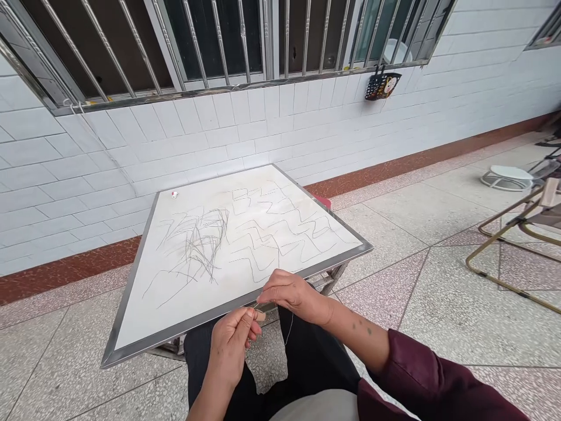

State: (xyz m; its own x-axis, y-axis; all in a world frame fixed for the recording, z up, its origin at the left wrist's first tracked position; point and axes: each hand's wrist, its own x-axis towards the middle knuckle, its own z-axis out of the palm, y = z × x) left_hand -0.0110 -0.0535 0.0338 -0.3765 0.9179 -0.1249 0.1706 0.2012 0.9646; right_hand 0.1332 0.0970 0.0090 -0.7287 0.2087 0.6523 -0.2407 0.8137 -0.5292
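Both hands meet just off the near edge of the table, above my lap. My left hand (234,336) is closed in a pinch, thumb against forefinger, on a thin strand (257,304). A small tan band or wrap (260,316) shows at a finger of that hand; its kind is unclear. My right hand (291,295) pinches the same strand from the right, its fingers bent down. From below it a fine loose end (290,328) hangs toward my lap. Dark wavy strands (263,231) lie spread over the table's right half, and a tangled heap of them (204,240) lies on the left.
The white table (140,318) has a grey metal rim and stands by a tiled wall (197,140). A small white and red object (175,195) sits near its far left corner. At right are a white round stool (507,175) and a metal-framed chair (521,228). A basket (382,85) hangs from the window bars.
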